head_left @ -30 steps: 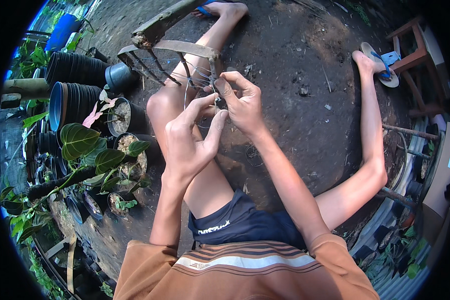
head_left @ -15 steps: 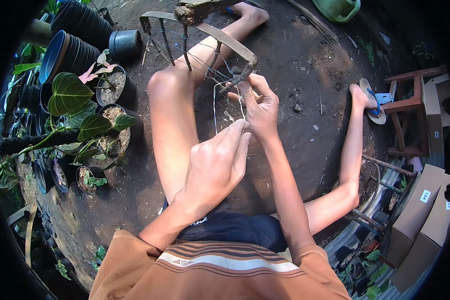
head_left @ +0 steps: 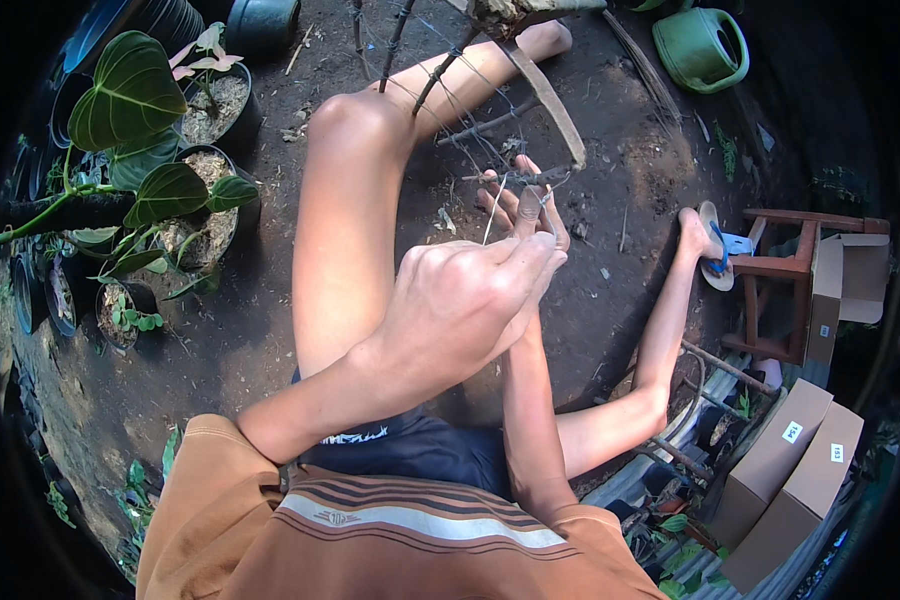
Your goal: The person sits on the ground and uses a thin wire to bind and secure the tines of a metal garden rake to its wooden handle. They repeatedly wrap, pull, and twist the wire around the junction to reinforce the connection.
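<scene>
My left hand is closed in a pinch on a thin, light-coloured wire. The wire runs up from behind its knuckles to the near end of a stick-and-wire frame. Just beyond, my right hand grips that end, its thumb on the near side and fingertips showing behind the wire-bound joint. The left hand partly covers the right palm. The frame has a flat curved strip, dark cross sticks and fine wires strung between them, with a rough piece of wood at the top edge. Its far part lies out of view.
Potted leafy plants and a black pot stand at left. A green watering can lies at the far right. A wooden stool and cardboard boxes are on the right. My bent legs flank the work.
My left hand has moved right and up, drawing the wire over the right hand. The frame has shifted right in view and turned, and the whole view has swung.
</scene>
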### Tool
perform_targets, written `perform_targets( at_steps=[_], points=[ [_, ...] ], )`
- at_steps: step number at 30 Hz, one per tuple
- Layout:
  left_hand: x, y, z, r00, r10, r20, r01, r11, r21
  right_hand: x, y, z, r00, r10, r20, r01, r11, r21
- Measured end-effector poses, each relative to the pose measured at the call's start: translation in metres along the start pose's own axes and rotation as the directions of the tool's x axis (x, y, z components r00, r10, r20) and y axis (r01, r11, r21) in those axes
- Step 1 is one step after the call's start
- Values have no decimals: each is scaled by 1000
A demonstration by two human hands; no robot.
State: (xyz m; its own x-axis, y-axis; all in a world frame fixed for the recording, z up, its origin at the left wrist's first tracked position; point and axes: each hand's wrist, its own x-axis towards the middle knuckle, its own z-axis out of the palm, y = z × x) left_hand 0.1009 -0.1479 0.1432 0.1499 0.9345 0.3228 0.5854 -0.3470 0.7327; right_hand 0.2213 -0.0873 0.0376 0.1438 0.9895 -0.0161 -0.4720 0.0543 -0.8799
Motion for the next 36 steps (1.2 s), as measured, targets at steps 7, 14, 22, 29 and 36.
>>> perform_targets(
  at_steps=[7, 14, 22, 29, 36],
  points=[
    [18, -71, -11, 903, 428, 34, -416, 893, -173, -7, -4, 19, 992, -98, -84, 78, 973, -219],
    [-27, -26, -25, 995, 6, 97, -7, 1000, 16, -6, 13, 38, 952, -273, -135, 193, 883, -427],
    [-62, 3, -15, 931, -210, 300, 216, 976, 13, -29, -4, 17, 992, -81, 93, 110, 923, -369],
    [-86, -26, 9, 908, -159, 389, 213, 972, -100, -26, -23, -9, 976, 206, 67, -198, 974, -107],
    [-70, -63, 6, 869, 5, 494, 83, 984, -157, -27, -20, -3, 942, 335, -34, -336, 929, -156]
  ],
)
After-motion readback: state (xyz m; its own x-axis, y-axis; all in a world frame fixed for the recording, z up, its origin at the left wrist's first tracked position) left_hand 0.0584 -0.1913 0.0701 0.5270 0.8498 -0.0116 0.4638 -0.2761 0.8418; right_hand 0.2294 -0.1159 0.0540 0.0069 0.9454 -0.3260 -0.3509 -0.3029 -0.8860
